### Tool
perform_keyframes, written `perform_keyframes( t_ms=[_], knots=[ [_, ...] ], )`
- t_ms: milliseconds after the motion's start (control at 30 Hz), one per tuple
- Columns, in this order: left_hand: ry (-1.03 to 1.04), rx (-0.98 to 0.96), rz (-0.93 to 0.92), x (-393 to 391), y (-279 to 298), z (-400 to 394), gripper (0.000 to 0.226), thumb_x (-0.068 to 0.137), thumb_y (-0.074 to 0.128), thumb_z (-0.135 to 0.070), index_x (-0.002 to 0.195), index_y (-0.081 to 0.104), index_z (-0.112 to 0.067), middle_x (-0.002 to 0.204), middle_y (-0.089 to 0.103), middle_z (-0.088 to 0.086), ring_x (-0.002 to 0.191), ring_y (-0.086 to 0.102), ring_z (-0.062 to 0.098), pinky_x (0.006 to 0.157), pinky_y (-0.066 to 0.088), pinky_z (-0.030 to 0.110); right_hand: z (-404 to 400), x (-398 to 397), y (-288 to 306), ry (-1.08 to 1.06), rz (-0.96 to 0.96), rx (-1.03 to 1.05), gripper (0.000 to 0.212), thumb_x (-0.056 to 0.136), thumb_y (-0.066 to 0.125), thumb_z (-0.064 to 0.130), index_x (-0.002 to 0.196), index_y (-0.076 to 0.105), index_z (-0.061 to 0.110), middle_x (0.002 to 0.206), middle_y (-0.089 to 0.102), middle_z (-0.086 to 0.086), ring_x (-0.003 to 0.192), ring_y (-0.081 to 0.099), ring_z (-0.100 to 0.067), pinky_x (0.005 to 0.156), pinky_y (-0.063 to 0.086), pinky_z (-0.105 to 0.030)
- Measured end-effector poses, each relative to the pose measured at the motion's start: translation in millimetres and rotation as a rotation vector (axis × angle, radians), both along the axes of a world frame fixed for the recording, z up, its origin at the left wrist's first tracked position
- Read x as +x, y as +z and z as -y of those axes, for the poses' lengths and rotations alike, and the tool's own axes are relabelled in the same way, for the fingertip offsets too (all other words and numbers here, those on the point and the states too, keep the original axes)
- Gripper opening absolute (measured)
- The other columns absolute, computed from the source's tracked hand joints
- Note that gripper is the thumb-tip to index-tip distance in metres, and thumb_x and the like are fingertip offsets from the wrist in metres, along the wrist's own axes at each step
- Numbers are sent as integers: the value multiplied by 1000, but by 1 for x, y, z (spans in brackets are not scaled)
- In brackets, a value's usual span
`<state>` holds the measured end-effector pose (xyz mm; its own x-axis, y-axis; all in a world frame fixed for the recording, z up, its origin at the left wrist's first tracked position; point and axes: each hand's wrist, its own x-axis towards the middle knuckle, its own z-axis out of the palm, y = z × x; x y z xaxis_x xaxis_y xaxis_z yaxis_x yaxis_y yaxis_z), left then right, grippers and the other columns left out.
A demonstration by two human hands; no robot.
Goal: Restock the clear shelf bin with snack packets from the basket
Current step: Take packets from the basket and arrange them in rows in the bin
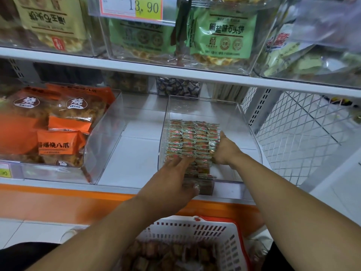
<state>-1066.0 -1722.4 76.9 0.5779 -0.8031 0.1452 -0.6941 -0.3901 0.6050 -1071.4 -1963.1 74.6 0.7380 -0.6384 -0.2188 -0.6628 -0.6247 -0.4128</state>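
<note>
A clear shelf bin (pixel 244 122) stands on the lower shelf, holding neat rows of small red-and-green snack packets (pixel 192 137). My left hand (pixel 172 182) lies over the near end of the rows at the bin's front lip, its fingers stretched onto the packets. My right hand (pixel 226 149) presses against the right side of the packet block, thumb up along its edge. A white basket (pixel 224 231) with a red rim sits below at the bottom of the view, with more brownish packets (pixel 166 255) inside it.
A second clear bin (pixel 105 137) with orange snack bags (pixel 58 132) stands to the left. The upper shelf (pixel 136 67) carries bins of green and beige bags and a price tag (pixel 134 6). A white wire mesh panel (pixel 304 130) closes the right side.
</note>
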Motion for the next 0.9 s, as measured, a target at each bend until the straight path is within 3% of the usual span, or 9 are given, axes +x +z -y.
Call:
perform_keyframes(
  t_ms=[133,300,400,600,667,700,767,833,900],
  knots=[
    [-8,23,10,-2,2,0,74,88,69,-45,150,28,-42,149,44,-13,134,42,12,108,40,29,1,-5,4,-47,-17,-11,106,87,67,-5,160,-8,9,142,55,-19,123,56,-33,94,49,-34],
    [-20,37,36,-4,3,-1,72,89,69,-42,150,31,-38,150,43,-12,134,41,12,107,38,26,-2,-3,0,-37,38,19,94,90,61,-3,161,1,12,149,49,-16,130,53,-32,102,48,-32],
    [-19,43,47,-4,3,-1,73,89,70,-41,151,32,-37,151,43,-11,134,40,12,108,37,25,-3,-2,-1,-51,63,-22,96,91,65,5,161,-1,10,139,58,-16,122,58,-33,94,47,-31],
    [-13,-23,22,-5,7,-5,68,88,72,-38,148,38,-38,146,46,-13,134,41,9,108,42,26,-4,0,-9,-39,95,-10,87,89,70,6,157,16,13,125,65,-13,112,63,-32,93,50,-33],
    [-2,-72,27,-8,11,-8,65,88,73,-35,146,43,-37,144,48,-15,131,42,6,109,42,20,-5,-3,-6,-16,75,-25,80,91,69,9,155,20,12,126,64,-15,114,62,-33,95,51,-35],
    [1,-106,58,-11,14,-11,63,87,75,-32,144,47,-35,142,51,-14,130,42,5,107,37,9,-7,-5,-1,6,62,-35,75,93,67,11,154,22,11,128,62,-17,116,61,-35,97,50,-36],
    [10,-144,154,-17,22,-15,56,84,79,-23,136,59,-28,134,58,-8,124,43,5,99,25,-5,-13,-10,16,58,41,-94,70,93,63,14,151,25,9,132,57,-23,119,58,-38,100,48,-39],
    [17,-175,231,-26,28,-20,40,81,82,-20,119,70,-21,117,66,-4,112,49,8,93,32,2,-20,-16,36,110,105,-219,69,92,61,5,153,28,9,134,53,-25,118,57,-41,99,46,-40],
    [-3,-181,213,-33,26,-28,22,82,81,-22,103,72,-21,100,67,-7,97,53,8,82,42,15,-34,-26,54,156,332,-348,61,89,58,-3,146,45,13,130,59,-17,114,61,-35,92,47,-32]
  ],
)
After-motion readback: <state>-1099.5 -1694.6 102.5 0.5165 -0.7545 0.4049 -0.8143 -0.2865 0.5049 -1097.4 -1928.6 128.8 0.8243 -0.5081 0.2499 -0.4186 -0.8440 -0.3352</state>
